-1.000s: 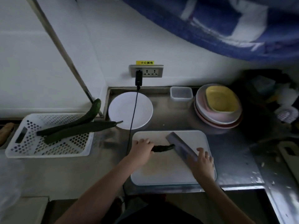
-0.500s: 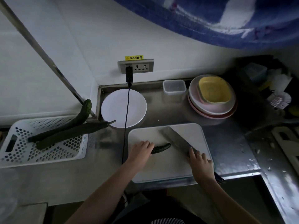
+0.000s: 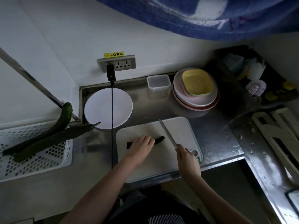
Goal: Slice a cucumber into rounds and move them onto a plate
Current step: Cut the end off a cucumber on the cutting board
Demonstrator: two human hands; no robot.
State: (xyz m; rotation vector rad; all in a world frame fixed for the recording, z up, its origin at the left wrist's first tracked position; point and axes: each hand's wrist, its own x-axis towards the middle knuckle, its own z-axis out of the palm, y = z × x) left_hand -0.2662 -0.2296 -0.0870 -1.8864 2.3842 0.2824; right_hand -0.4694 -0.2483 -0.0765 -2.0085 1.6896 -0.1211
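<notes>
Cucumber (image 3: 159,140) under left grip (image 3: 140,147)

A short dark-green cucumber (image 3: 159,139) lies crosswise on the white cutting board (image 3: 181,126) near the counter's front edge, its middle hidden. A round white plate (image 3: 98,109), bare, sits toward the back left corner.

Three cucumbers: one (image 3: 159,139) on the single cutting board (image 3: 179,130), two (image 3: 48,136) across one basket (image 3: 37,160). One knife (image 3: 167,134), one white plate (image 3: 98,107), two hands (image 3: 140,147).
</notes>
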